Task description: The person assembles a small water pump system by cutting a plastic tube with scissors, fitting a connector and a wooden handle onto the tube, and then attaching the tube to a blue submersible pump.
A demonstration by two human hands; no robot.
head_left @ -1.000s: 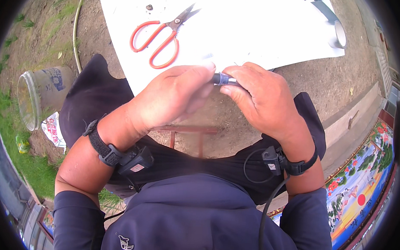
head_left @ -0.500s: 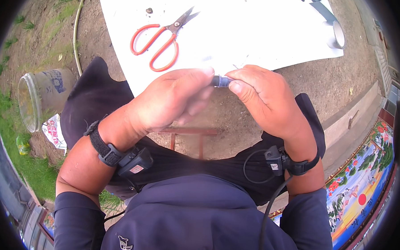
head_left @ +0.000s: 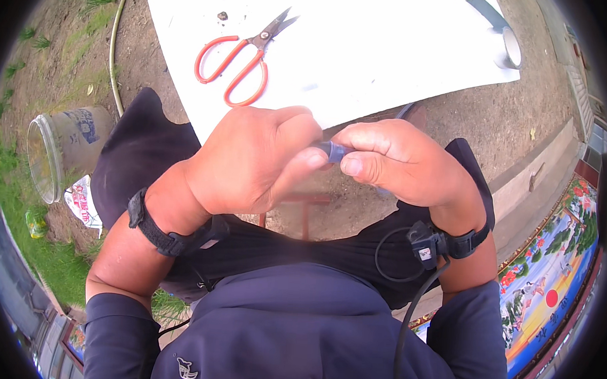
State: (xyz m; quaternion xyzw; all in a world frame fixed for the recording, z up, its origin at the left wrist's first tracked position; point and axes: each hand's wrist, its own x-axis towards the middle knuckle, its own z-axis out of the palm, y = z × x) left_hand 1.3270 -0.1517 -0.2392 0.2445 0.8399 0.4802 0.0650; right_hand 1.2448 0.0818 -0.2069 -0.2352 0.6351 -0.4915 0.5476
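Note:
Between my two hands is a short dark tube with a translucent bluish band (head_left: 337, 152), held over the gap in front of my lap. My left hand (head_left: 261, 162) is closed, its thumb and curled fingers pinching the tube's dark end. My right hand (head_left: 403, 160) grips the bluish end between thumb and forefinger. Most of the tube is hidden by the fingers. Scissors with red-orange handles (head_left: 248, 62) lie spread on the white board (head_left: 364, 50), beyond my left hand, touched by neither hand.
On the board's far right lies a roll with a pale ring end (head_left: 511, 48) and a grey strip. A clear plastic bucket (head_left: 68, 145) lies on its side to the left, near a pale hose (head_left: 115, 52). A colourful painted panel (head_left: 550, 288) stands at right.
Both hands have come slightly nearer to me with the tube. My left hand has turned, so its thumb now shows on the tube. The scissors have stayed where they lay.

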